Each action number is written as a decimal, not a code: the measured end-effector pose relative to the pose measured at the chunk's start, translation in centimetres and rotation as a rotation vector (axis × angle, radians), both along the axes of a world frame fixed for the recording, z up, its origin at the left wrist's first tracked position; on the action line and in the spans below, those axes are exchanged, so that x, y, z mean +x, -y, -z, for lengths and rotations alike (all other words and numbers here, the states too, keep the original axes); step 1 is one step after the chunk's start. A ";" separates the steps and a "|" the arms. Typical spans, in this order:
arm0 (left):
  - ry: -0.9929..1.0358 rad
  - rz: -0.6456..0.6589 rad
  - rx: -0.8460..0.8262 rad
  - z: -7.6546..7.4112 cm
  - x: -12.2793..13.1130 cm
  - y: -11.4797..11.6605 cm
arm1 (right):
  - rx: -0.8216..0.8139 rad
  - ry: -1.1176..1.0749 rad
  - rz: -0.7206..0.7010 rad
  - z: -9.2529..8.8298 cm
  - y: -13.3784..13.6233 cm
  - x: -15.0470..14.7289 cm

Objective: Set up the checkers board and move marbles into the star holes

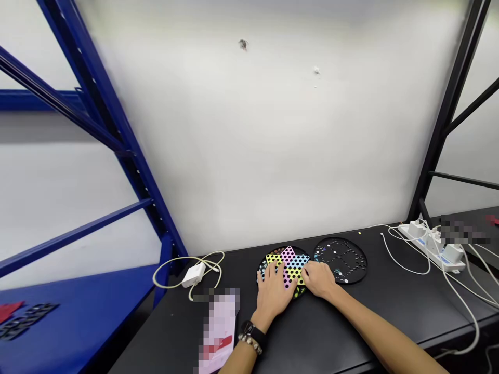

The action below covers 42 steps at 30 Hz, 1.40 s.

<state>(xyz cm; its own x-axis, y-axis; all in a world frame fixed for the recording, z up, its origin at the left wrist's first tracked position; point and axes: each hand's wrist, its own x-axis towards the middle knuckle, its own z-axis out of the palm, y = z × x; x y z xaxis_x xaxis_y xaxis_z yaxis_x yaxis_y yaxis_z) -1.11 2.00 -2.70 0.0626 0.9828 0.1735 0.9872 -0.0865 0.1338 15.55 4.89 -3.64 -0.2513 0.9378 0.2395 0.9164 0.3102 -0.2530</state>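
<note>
A star-shaped Chinese checkers board (289, 254) with many round holes, in pink, yellow and blue, lies over a round black tray (259, 264) on the table. My left hand (272, 292) rests on the board's left side, its fingers spread and flat. At the right edge of the board, my right hand (320, 279) is closed, with curled fingers gripping that edge; the fingertips are partly hidden. Small coloured pieces show in the tray around the star. A second round black tray (353, 259), with several small pieces in it, sits just right of my right hand.
A white charger (194, 274) with a coiled cable lies at left. Nearer me is a pink and white package (220, 332), partly blurred. A white power strip (432, 249) with plugs and trailing cables is at right. Blue (128, 140) and black (444, 114) rack posts flank the table.
</note>
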 end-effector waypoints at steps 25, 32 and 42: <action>0.011 0.007 0.009 0.2 -0.1 -0.1 | 0.080 0.029 -0.034 0.4 0.3 -0.2; 0.016 0.008 0.001 0.0 -0.1 0.0 | 0.126 -0.019 -0.077 1.6 -0.4 -0.1; 0.050 0.004 -0.022 -0.4 -0.3 0.1 | 0.253 -0.287 0.151 0.6 -2.8 3.6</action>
<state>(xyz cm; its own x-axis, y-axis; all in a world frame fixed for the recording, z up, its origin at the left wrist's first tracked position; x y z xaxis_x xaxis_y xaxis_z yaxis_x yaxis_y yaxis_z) -1.37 1.95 -2.32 0.0580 0.9862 0.1550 0.9789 -0.0866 0.1849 19.18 7.70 -4.27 -0.0048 0.8618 0.5072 0.8599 0.2625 -0.4378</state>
